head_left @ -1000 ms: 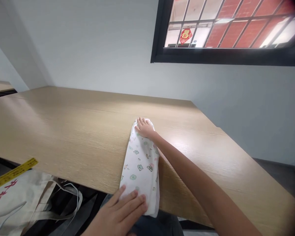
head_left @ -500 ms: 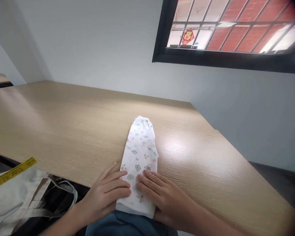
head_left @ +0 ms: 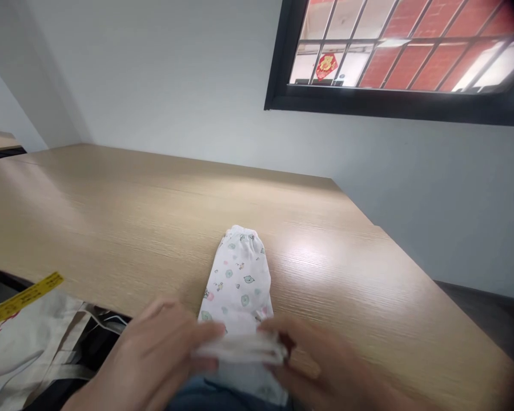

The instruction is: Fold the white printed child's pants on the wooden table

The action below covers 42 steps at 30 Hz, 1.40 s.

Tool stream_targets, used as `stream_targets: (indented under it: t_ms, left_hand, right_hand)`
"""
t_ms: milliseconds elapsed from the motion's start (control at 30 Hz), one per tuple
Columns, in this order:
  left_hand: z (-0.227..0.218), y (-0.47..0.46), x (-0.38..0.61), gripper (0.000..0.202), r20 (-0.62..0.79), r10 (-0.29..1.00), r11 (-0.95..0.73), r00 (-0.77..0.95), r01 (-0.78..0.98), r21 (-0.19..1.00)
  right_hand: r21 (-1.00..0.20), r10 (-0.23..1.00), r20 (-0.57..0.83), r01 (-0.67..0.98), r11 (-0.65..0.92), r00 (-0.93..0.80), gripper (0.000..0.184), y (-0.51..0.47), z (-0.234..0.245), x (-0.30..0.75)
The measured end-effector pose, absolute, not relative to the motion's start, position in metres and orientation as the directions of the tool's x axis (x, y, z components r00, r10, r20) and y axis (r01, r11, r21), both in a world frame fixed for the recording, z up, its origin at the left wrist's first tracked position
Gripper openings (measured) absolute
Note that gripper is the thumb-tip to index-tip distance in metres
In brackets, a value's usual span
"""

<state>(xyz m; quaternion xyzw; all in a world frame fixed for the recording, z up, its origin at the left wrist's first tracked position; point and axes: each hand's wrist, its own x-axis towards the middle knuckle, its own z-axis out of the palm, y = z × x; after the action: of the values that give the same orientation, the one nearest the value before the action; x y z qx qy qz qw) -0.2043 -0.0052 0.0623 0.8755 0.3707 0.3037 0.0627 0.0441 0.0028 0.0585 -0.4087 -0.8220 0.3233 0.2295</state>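
Note:
Small white pants (head_left: 237,279), printed with little green and pink figures, lie folded lengthwise on the table, their gathered elastic end pointing away from me. Their near end is lifted and bent up, blurred by motion. At its left corner, my left hand (head_left: 154,348) pinches the cloth between thumb and fingers. The opposite corner is gripped by my right hand (head_left: 321,359), also smeared by motion. Some of the cloth hangs below the lifted fold, over my dark blue clothing.
The wooden table (head_left: 124,217) runs back to a pale wall. A white bag (head_left: 25,354) with straps sits at the lower left, below the table edge, beside a yellow printed strip (head_left: 23,299). A dark-framed window (head_left: 394,103) is at the upper right.
My hands were lying flat on the pants; now they grip the near end and have raised it. The pants have slid toward me, their elastic end lower in view.

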Motion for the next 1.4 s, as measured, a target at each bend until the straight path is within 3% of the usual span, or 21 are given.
stream_targets:
  t_ms: [200,333,433,500,567,667,733,800,900,1000,1100,1233,1333,1400]
  left_hand:
    - [0.069,0.13,-0.169,0.029,0.283,0.845,-0.534,0.454,0.746,0.397]
    - [0.041,0.194,-0.158,0.027,0.228,0.865,-0.502,0.447,0.754,0.424]
    - [0.024,0.193,-0.161,0.031,0.246,0.874,-0.486,0.419,0.742,0.461]
    - [0.023,0.172,-0.162,0.04,0.29,0.873,-0.487,0.392,0.719,0.496]
    - [0.026,0.143,-0.16,0.045,0.31,0.858,-0.513,0.409,0.669,0.538]
    - [0.028,0.107,-0.152,0.05,0.234,0.724,-0.633,0.649,0.491,0.599]
    - [0.022,0.101,-0.146,0.048,0.158,0.577,-0.72,0.801,0.408,0.562]
    - [0.013,0.115,-0.141,0.044,0.1,0.512,-0.792,0.853,0.424,0.439]
    - [0.002,0.159,-0.138,0.042,0.108,0.561,-0.81,0.821,0.517,0.278]
    - [0.002,0.204,-0.138,0.044,0.182,0.668,-0.742,0.721,0.63,0.229]
    - [0.01,0.223,-0.141,0.046,0.239,0.74,-0.671,0.628,0.711,0.208]
    - [0.02,0.2,-0.154,0.048,0.269,0.765,-0.64,0.585,0.737,0.217]
    - [0.022,0.165,-0.169,0.046,0.229,0.753,-0.658,0.617,0.709,0.255]
    - [0.022,0.142,-0.179,0.042,0.174,0.736,-0.673,0.655,0.679,0.292]
  right_hand:
    - [-0.634,0.897,0.255,0.638,0.438,-0.362,0.019,0.121,0.059,0.037]
    - [-0.559,0.939,0.234,0.756,0.341,-0.251,0.017,0.179,0.034,0.04]
    - [-0.532,0.926,0.28,0.761,0.371,-0.255,0.021,0.18,0.023,0.043]
    - [-0.495,0.876,0.365,0.731,0.47,-0.316,0.025,0.163,0.023,0.045]
    - [-0.413,0.751,0.438,0.632,0.656,-0.493,0.027,0.137,0.026,0.044]
    - [-0.292,0.555,0.34,0.476,0.83,-0.759,0.027,0.096,0.028,0.041]
    - [-0.27,0.541,0.223,0.482,0.834,-0.811,0.028,0.074,0.026,0.038]
    - [-0.264,0.563,0.184,0.511,0.818,-0.806,0.032,0.06,0.022,0.037]
    - [-0.256,0.592,0.167,0.545,0.798,-0.789,0.038,0.048,0.017,0.035]
    - [-0.22,0.577,0.149,0.542,0.811,-0.803,0.04,0.04,0.012,0.035]
    - [-0.217,0.553,0.158,0.517,0.828,-0.818,0.041,0.034,0.013,0.037]
    - [-0.32,0.579,0.218,0.503,0.803,-0.785,0.039,0.045,0.023,0.044]
    - [-0.312,0.591,0.335,0.505,0.805,-0.734,0.038,0.073,0.026,0.05]
    - [-0.281,0.597,0.332,0.527,0.802,-0.73,0.037,0.095,0.025,0.053]
